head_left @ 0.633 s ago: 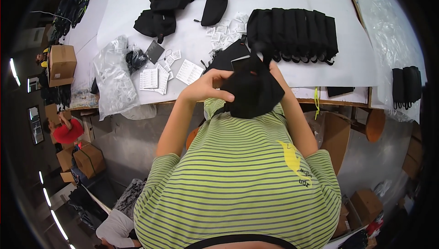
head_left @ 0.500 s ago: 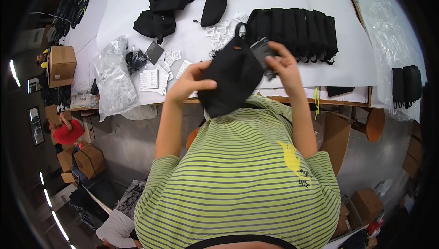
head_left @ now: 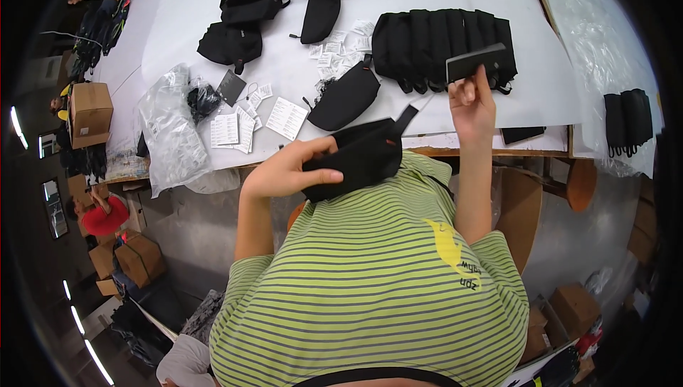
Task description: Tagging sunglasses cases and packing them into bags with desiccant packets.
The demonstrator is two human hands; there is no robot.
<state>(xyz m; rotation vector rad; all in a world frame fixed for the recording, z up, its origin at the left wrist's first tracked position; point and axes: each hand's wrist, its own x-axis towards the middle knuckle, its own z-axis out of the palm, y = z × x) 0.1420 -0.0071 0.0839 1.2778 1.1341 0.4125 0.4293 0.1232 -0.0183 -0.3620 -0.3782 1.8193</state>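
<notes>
My left hand [head_left: 288, 170] clamps black pouch [head_left: 353, 159] against chest, just below table [head_left: 441, 3] edge, thumb on top. Right hand [head_left: 471, 99] pinches dark flat card [head_left: 475, 62], raised over table. I'd hold pouch mouth steady, square card before sliding in.

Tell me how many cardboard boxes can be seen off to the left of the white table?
3, perhaps more hidden: one closed box beside the table's left edge, one on the floor near a red-capped person, and a small one just below it.
</notes>
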